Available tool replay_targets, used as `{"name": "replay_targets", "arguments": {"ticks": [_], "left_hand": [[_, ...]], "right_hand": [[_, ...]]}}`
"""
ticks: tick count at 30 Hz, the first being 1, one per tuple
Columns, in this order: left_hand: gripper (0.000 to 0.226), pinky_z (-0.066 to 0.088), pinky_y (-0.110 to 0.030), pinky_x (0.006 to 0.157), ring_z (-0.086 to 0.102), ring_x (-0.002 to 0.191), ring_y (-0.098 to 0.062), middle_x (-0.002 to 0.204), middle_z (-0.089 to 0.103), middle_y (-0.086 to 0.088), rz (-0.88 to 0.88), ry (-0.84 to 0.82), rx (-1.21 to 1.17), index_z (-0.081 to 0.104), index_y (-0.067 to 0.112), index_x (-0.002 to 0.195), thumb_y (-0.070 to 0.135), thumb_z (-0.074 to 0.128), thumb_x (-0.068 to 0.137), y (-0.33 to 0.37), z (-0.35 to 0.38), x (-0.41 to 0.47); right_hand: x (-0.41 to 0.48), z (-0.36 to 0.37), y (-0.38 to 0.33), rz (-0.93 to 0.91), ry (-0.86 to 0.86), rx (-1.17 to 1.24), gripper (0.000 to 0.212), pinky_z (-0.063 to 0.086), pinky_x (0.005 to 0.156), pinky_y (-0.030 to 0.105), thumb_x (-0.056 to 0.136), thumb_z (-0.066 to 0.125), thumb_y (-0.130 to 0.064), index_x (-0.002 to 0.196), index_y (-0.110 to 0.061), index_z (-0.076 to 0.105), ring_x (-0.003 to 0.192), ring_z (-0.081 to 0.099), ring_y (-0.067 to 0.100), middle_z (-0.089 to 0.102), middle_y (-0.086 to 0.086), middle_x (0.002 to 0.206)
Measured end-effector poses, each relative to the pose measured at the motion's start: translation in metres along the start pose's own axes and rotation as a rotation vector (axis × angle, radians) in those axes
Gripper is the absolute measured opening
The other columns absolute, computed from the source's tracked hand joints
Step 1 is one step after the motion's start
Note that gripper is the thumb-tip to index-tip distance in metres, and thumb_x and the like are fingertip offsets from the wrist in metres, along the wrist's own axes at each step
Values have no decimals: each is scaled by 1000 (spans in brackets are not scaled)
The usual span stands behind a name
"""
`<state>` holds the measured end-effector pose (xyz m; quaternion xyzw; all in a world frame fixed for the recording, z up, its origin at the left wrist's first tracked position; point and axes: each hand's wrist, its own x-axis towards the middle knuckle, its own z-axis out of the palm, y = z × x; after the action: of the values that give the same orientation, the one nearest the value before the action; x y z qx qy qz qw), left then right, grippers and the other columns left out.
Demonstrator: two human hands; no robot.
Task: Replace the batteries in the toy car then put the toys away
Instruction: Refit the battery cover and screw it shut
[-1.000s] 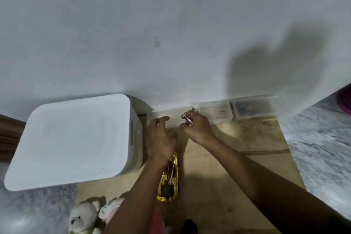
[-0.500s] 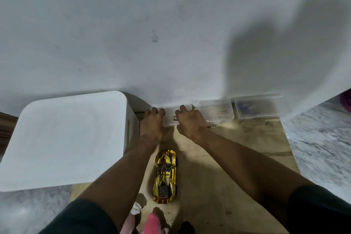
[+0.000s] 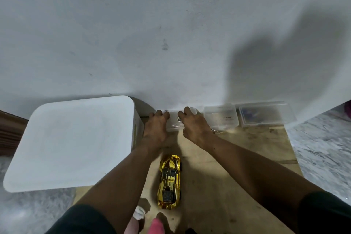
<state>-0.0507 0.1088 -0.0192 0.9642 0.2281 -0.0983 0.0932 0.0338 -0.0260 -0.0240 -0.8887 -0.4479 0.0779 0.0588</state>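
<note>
Toy car (image 3: 169, 181), gold, lies on the wooden floor board (image 3: 247, 157) near centre, nose pointing far toward the wall, between the two forearms. Nobody touching it; well apart from both hands, which are at the far edge by the wall.

Change vs 1 s ago: both hands were hovering over the small clear box (image 3: 173, 123), right hand w/ a small shiny metal bit pinched at the fingertips. Now both hands are pressed down on that box, left hand (image 3: 154, 129) on its left end, right hand (image 3: 193, 127) on its right end. Head view also shifted, car now fully visible instead of half under the left wrist. Plush toys at near left mostly out of frame now, only a white/pink scrap (image 3: 139, 213) left.

Fingers: left fingers (image 3: 161, 115) curled over the far rim of the box, holding it. Right fingers (image 3: 187, 112) curled over the far rim too; a small metal glint shows by the right thumb side, can't tell if it's still gripped or lying on the lid.

Meaning, prob: opening or closing the small box, i.e. the battery/tool fetch step, car work not resumed.

Outward: two more clear boxes (image 3: 221, 118) to the right along the wall, the far-right one (image 3: 266, 114) w/ smth bluish inside. Big white bin (image 3: 72, 142) at left, just beside the left hand. Marble floor both sides.
</note>
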Motion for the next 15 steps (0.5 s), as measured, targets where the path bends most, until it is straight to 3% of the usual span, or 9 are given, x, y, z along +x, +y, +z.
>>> {"name": "replay_targets", "arguments": {"ticks": [4,6,9,10,12,14,15], "left_hand": [[53,56,-39,90,59,112,-30,125,62,-9,-2,-45,-35,60,16,128,-4,73,80,-3,-21,10],[48,56,-38,91,61,111,-29,125,63,-9,-10,-69,-95,63,16,124,-4,72,81,-5,-30,14],[42,58,-37,91,64,110,-26,129,64,-5,-35,-43,-179,66,20,123,0,67,87,-8,-41,19],[39,58,-37,91,64,109,-26,129,65,-5,-39,-24,-190,67,22,122,3,64,88,-8,-44,21],[34,55,-33,92,65,110,-26,128,67,-7,-36,7,-213,69,21,120,6,60,90,-8,-48,23],[34,51,-30,89,64,112,-27,128,67,-8,-42,13,-231,70,17,120,6,59,90,-5,-51,24],[34,50,-29,88,64,113,-27,128,68,-8,-44,16,-236,70,16,120,5,58,90,-4,-52,23]], "right_hand": [[-1,-2,2,-17,29,95,51,54,73,38,83,68,-17,130,-17,47,91,62,29,48,7,121],[-11,-6,1,2,169,355,41,54,67,33,87,66,-25,125,-19,55,87,62,20,52,1,115],[-31,-3,-6,166,334,811,21,50,69,26,90,61,-18,111,-20,66,79,59,9,61,-4,96],[-38,-2,-12,285,281,989,16,52,68,31,91,58,-16,105,-20,66,73,60,12,64,0,88],[-42,-7,-22,589,18,1375,13,57,67,42,95,53,-12,104,-15,63,70,66,20,68,11,84],[-36,-13,-31,847,-239,1758,15,61,75,43,102,45,-10,110,-9,58,85,71,28,70,17,96],[-29,-12,-32,928,-253,1910,16,61,78,43,104,42,-9,112,-7,56,91,70,30,68,18,102]]}}
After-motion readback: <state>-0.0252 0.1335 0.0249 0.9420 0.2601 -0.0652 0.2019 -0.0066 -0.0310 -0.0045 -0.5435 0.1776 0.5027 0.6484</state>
